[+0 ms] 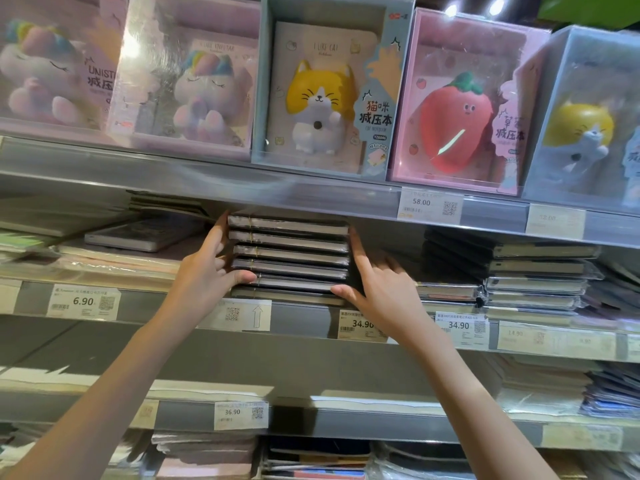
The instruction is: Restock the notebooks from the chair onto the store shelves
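Observation:
A stack of several dark, plastic-wrapped notebooks [289,256] sits on the middle shelf [304,315], spines facing out. My left hand [207,268] grips the stack's left side, fingers up along the edge and thumb under a lower notebook. On the opposite side my right hand [372,280] holds the stack, its index finger up against the edge and its thumb at the bottom front corner. The chair is out of view.
Boxed squishy-toy notebooks (unicorn, cat [323,98], strawberry [457,105]) line the upper shelf. Another notebook stack [533,278] stands to the right, flat notebooks [138,233] to the left. Price tags run along the shelf fronts. Lower shelves hold more stationery.

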Demonstrator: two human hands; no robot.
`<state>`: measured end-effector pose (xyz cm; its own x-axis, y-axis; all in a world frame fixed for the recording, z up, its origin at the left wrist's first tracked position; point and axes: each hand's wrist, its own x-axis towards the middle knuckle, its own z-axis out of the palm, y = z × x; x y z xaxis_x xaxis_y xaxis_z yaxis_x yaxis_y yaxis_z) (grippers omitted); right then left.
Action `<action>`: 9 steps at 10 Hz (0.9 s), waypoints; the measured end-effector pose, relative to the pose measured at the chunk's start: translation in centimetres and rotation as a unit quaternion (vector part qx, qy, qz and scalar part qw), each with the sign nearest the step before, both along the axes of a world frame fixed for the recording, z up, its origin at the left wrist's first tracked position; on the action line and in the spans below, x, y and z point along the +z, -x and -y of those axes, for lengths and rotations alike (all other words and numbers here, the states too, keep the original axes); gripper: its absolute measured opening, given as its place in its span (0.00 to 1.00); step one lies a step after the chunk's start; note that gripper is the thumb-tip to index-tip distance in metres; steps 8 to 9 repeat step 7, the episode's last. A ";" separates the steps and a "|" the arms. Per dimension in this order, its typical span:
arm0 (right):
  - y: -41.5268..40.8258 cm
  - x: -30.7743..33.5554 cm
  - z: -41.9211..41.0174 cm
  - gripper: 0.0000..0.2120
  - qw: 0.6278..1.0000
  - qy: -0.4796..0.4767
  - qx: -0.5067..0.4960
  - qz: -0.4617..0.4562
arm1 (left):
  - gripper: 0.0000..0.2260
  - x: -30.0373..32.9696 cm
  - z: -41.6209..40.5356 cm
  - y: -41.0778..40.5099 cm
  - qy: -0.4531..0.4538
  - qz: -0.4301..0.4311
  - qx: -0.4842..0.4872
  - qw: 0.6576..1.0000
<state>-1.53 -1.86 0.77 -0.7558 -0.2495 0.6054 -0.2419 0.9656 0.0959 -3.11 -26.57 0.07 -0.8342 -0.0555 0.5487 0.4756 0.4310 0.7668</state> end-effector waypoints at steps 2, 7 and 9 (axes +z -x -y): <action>0.0 -0.3 0.0 0.39 1.000 -0.008 -0.006 -0.004 | 0.40 -0.1 0.1 -0.4 0.023 -0.011 -0.008 1.000; -2.8 -4.3 0.1 0.25 0.997 0.020 -0.016 -0.068 | 0.28 -3.7 -1.2 -4.0 0.176 -0.076 0.108 0.975; -2.8 -4.3 0.1 0.25 0.997 0.020 -0.016 -0.068 | 0.28 -3.7 -1.2 -4.0 0.176 -0.076 0.108 0.975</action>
